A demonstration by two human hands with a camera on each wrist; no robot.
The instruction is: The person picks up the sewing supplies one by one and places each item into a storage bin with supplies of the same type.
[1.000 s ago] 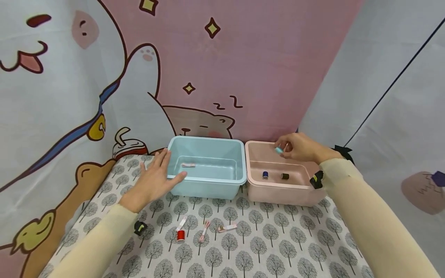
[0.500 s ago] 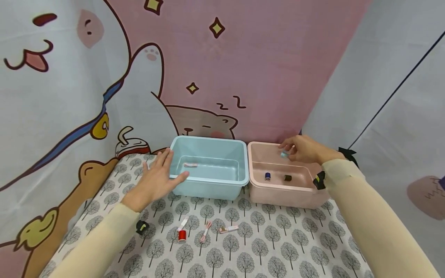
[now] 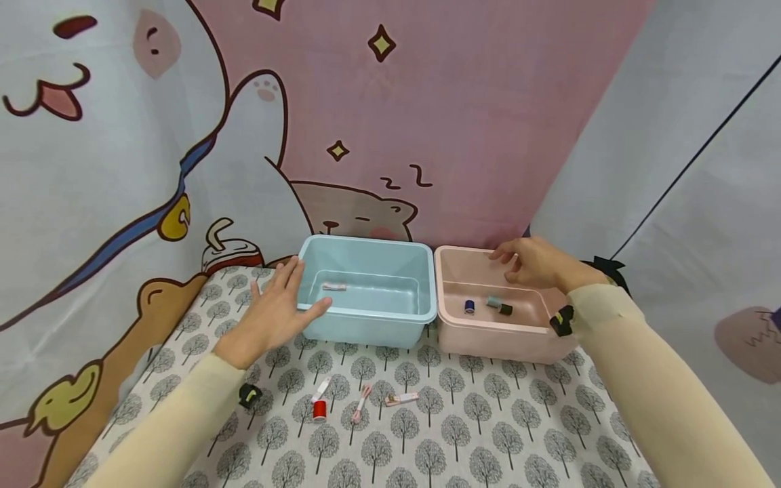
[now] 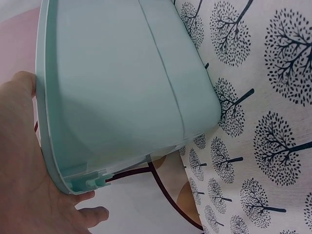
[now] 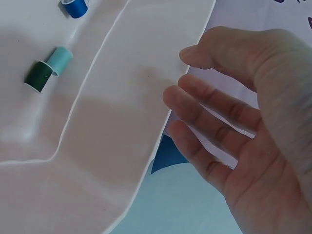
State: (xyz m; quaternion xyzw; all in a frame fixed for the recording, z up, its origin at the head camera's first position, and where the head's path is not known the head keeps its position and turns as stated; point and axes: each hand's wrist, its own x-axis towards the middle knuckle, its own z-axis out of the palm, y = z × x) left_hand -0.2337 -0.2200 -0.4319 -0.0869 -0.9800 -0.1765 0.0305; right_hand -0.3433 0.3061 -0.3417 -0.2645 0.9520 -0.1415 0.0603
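Observation:
My right hand (image 3: 533,263) hangs over the back right of the pink bin (image 3: 506,349), fingers apart with nothing between them. On that bin's floor lie a blue thread spool (image 3: 469,307), a light teal spool (image 5: 60,60) and a dark green spool (image 5: 39,76), the last two side by side. With fingers spread, my left hand (image 3: 268,315) rests at the left rim of the light blue bin (image 4: 117,83). A small pinkish-white strip (image 3: 333,287) lies inside the blue bin.
On the tree-print cloth (image 3: 451,434) in front of the bins lie a red thread spool (image 3: 320,410), a white strip (image 3: 321,389), a pink-and-white folded strip (image 3: 361,404) and another small strip (image 3: 401,399). A cartoon-print curtain (image 3: 476,122) hangs close behind the bins.
The light teal spool has left my right fingers and dropped onto the pink bin's floor beside the dark green one. My left hand stays at the blue bin.

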